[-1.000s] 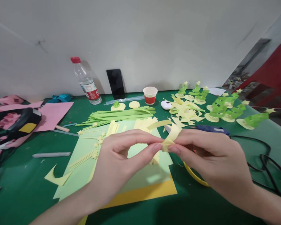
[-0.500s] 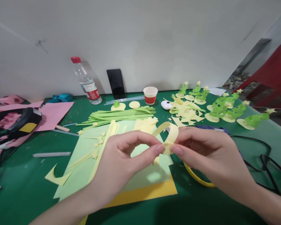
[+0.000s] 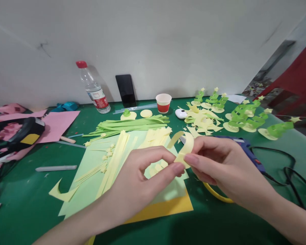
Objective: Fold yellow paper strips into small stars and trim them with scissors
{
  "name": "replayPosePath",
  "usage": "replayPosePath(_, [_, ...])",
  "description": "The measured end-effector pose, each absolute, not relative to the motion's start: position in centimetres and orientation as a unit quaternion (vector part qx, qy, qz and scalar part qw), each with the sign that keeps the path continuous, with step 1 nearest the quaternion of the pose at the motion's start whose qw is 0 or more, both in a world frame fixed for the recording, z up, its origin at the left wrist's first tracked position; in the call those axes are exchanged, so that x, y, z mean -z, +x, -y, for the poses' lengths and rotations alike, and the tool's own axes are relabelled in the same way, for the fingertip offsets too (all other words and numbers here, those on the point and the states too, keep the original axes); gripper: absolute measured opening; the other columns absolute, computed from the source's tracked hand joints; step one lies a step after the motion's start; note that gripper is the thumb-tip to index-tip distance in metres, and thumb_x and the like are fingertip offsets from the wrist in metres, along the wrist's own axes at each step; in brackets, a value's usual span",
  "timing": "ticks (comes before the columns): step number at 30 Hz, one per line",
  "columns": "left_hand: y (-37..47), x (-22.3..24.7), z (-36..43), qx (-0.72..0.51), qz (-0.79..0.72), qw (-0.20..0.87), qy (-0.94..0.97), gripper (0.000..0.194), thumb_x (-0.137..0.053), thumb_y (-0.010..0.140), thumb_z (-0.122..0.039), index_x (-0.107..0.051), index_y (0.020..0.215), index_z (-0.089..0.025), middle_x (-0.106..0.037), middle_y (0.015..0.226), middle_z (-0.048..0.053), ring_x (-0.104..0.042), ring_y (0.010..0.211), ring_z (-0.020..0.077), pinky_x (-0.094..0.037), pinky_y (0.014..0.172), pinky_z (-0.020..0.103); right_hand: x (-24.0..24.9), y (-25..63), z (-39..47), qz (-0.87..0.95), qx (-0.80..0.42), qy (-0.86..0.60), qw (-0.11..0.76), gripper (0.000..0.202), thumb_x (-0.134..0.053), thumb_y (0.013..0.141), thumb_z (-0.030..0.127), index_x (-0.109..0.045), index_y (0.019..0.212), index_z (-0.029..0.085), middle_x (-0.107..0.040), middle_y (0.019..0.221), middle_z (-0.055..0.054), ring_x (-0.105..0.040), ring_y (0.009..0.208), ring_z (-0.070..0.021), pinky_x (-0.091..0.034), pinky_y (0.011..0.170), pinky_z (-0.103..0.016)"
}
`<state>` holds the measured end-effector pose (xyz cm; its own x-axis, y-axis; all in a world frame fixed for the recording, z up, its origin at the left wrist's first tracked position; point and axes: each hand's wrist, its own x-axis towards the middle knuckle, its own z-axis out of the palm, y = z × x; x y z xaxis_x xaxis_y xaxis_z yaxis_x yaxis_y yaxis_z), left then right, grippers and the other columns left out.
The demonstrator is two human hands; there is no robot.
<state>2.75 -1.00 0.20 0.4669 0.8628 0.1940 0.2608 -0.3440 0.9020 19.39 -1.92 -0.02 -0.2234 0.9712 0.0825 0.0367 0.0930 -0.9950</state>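
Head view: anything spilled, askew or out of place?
No spill visible. A crescent-shaped yellow offcut lies across the left edge of the pale green sheet, well apart from the scrap pile. The rightmost green spiral leans far sideways, more than the other spirals, though lens distortion may exaggerate that.

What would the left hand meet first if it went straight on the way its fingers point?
The left hand would first meet the pale yellow paper strip between the hands, then probably the right hand, though depth is unclear.
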Motion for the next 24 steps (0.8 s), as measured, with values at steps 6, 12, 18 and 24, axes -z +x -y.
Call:
replayPosePath(6, [2.4,0.1,1.3,-0.35,-0.36,0.418,0.757,0.027,-0.053,0.086,-0.023,-0.053,0.059,-0.02,-0.056,0.057,-0.002,-0.052,0.055,0.0136,-0.04,0.051,0.025,0.2,19.1,2.4,0.551,-0.56,-0.422,0.452,0.026,-0.069,0.072,0.023,-0.053,0.052,0.018,-0.036,0.043,0.008,-0.025,0.038,-0.0042,-0.013,0.031,-0.02])
replayPosePath(12, [2.2,0.3,0.9,-0.42,-0.323,0.249,0.811,0.018,-0.047,0.089,-0.013,-0.06,0.078,-0.02,-0.069,0.078,0.003,-0.064,0.073,0.0155,-0.051,0.068,0.025,0.2,19.5,2.3,0.506,-0.568,-0.425,0.491,0.029,-0.073,0.069,0.021,-0.05,0.053,0.018,-0.038,0.043,0.009,-0.024,0.037,-0.0032,-0.014,0.032,-0.017])
replayPosePath(18, [2.3,1.0,1.0,-0.425,-0.27,0.006,0.864,0.015,-0.068,0.08,-0.016,-0.06,0.092,-0.019,-0.07,0.081,0.006,-0.064,0.075,0.0185,-0.051,0.071,0.03,0.3,19.1,2.1,0.561,-0.474,-0.454,0.505,0.021,-0.069,0.07,0.02,-0.054,0.055,0.019,-0.042,0.044,0.007,-0.03,0.038,-0.0053,-0.02,0.032,-0.019])
replayPosePath(24, [2.5,1.0,0.8,-0.473,-0.318,0.135,0.811,0.009,-0.065,0.083,-0.015,-0.06,0.081,-0.022,-0.07,0.076,0.0,-0.062,0.068,0.0155,-0.05,0.081,0.033,0.2,18.6,2.4,0.661,-0.349,-0.449,0.489,0.015,-0.057,0.075,0.016,-0.06,0.061,0.021,-0.051,0.046,0.004,-0.041,0.039,-0.0087,-0.032,0.034,-0.02])
